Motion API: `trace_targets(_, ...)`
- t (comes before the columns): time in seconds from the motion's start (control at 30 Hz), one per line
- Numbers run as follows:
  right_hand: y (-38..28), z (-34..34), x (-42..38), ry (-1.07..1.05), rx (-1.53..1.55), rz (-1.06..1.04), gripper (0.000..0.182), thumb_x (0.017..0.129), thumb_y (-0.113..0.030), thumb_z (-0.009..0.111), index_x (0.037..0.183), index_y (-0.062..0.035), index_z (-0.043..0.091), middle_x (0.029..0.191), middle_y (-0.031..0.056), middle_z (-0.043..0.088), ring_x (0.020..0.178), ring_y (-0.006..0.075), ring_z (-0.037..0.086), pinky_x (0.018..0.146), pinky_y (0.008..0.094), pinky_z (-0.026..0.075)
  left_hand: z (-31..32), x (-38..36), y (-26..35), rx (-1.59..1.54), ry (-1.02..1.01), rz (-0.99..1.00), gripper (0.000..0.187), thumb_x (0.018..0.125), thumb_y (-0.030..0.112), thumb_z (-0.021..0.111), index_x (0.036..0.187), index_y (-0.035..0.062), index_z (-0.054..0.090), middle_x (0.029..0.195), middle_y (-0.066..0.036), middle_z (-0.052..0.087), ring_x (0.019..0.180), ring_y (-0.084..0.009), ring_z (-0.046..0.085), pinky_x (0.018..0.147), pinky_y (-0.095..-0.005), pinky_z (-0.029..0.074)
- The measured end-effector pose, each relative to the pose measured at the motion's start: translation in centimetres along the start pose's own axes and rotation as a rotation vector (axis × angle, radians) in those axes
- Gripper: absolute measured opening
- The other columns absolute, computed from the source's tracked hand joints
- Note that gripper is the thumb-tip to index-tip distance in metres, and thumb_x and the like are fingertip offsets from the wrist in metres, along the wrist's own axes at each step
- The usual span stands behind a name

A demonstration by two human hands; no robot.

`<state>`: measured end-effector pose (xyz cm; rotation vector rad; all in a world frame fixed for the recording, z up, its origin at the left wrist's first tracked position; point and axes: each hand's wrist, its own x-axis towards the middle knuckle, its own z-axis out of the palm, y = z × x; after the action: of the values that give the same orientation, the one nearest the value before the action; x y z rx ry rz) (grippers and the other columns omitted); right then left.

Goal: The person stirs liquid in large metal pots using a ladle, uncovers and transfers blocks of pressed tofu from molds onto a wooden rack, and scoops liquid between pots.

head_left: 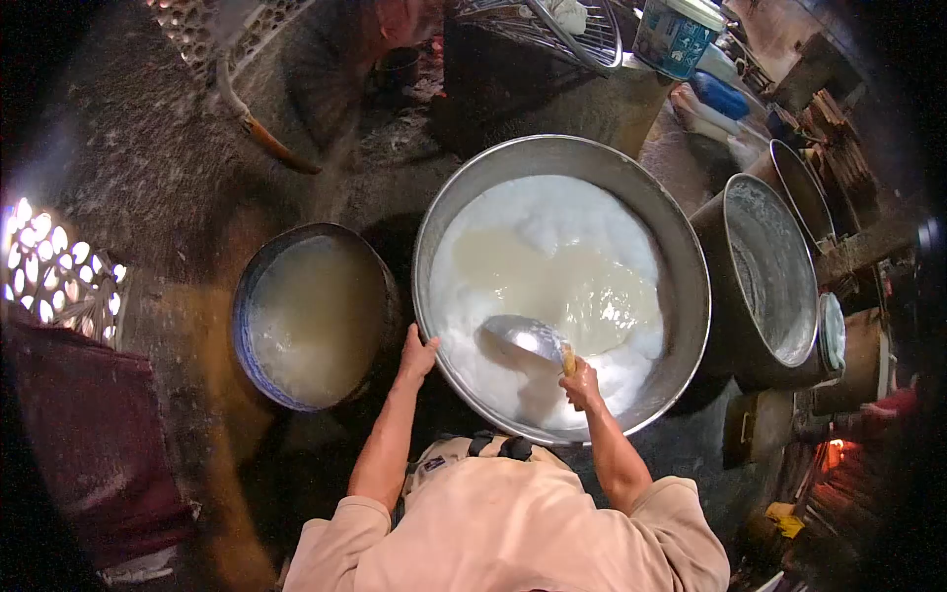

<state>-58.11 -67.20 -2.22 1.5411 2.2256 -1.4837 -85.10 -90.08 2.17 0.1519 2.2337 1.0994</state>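
A wide metal pot (695,286) stands in front of me, holding pale liquid ringed by thick white foam (533,202). My right hand (582,383) is closed around the short wooden handle of a ladle (528,335). The ladle's large shiny metal bowl lies over the foam on the near side of the pot. At the pot's left rim is my left hand (419,353), its thumb over the edge and its fingers gripping the outside. To the left of that hand sits a blue-rimmed basin (240,340) with cloudy liquid in it.
Large metal vessels (764,266) stand close on the right. Behind the pot, a wire basket (582,39) and a labelled plastic bucket (676,39) rest on a ledge. Orange glow (837,452) shows at lower right. A dark red cloth (89,424) hangs at left.
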Motion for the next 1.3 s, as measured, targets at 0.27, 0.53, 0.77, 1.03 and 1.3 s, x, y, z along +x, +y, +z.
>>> trace_targets(0.27,-8.9,-1.7,-4.2,-0.151,0.024,0.003,0.056,0.064,-0.003,0.061,0.118,-0.0036,0.050,0.071,0.0125,0.061,0.051,0.0182,0.059,0.043,0.0340,0.051,0.1,2.5,-2.9,0.072,-0.068,0.146,0.075,0.080,0.019,0.063,0.137,-0.0030,0.020,0.125,-0.028,0.045,0.115,-0.0384,0.047,0.096,-0.0391,0.038)
trace_targets(0.53,-21.1,-0.8,7.5,0.301,-0.439,-0.626,0.047,0.066,0.001,0.053,0.112,-0.0032,0.052,0.081,0.0230,0.062,0.057,0.0327,0.062,0.046,0.0407,0.048,-0.2,1.4,-1.9,0.125,-0.080,0.123,0.075,0.080,0.024,0.062,0.138,0.0023,0.019,0.115,-0.027,0.054,0.104,-0.0415,0.053,0.088,-0.0448,0.042)
trace_targets(0.77,-19.9,1.7,10.5,-0.020,-0.721,-0.315,0.052,0.068,-0.003,0.056,0.119,-0.0135,0.049,0.100,0.0198,0.058,0.092,0.0372,0.058,0.075,0.0464,0.050,-0.4,1.1,-1.4,0.117,-0.063,0.120,0.073,0.081,0.024,0.060,0.137,0.0029,0.020,0.116,-0.026,0.053,0.106,-0.0406,0.053,0.089,-0.0442,0.042)
trace_targets(1.03,-9.7,-0.6,6.8,0.135,-0.678,-0.419,0.018,0.065,-0.005,0.055,0.081,0.0033,0.059,0.079,0.0240,0.062,0.072,0.0383,0.063,0.065,0.0445,0.052,0.1,1.3,-1.5,0.121,0.001,0.111,0.072,0.082,0.022,0.060,0.139,0.0008,0.021,0.122,-0.027,0.049,0.114,-0.0390,0.048,0.095,-0.0403,0.039)
trace_targets(1.3,0.0,-6.9,1.8,-0.038,-0.799,-0.117,0.056,0.066,-0.004,0.058,0.119,-0.0185,0.051,0.096,0.0147,0.060,0.090,0.0339,0.059,0.075,0.0439,0.050,1.2,1.5,-2.0,0.079,0.074,0.086,0.066,0.086,0.019,0.056,0.140,0.0029,0.021,0.135,-0.022,0.039,0.122,-0.0344,0.042,0.099,-0.0373,0.035)
